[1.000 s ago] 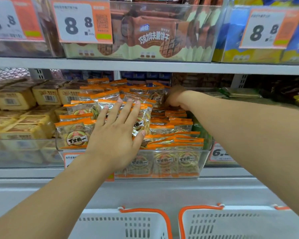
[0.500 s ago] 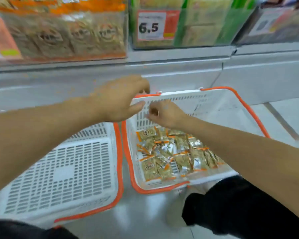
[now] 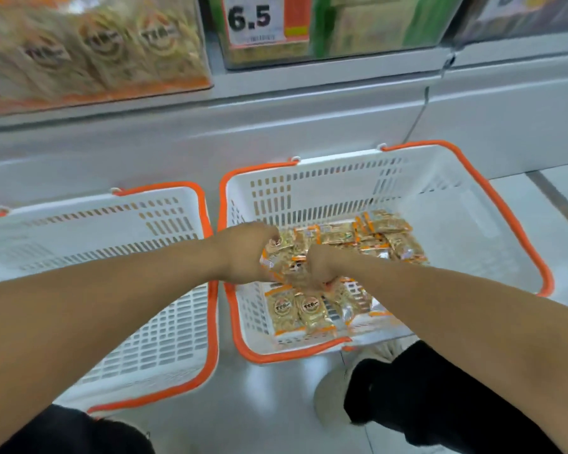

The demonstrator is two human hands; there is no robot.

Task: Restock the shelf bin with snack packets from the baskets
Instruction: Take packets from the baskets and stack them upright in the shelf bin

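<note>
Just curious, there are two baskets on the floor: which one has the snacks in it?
The right basket, where both hands reach into the packets. The left basket shows only bare slotted plastic.

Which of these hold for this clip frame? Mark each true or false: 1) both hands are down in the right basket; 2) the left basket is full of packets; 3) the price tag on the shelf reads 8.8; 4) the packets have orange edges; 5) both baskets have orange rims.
1) True: the left hand and right hand are in the right basket, on the snack packets.
2) False: the left basket shows no packets; only bare slotted plastic is visible.
3) False: the price tag reads 6.5.
4) True.
5) True.
</note>
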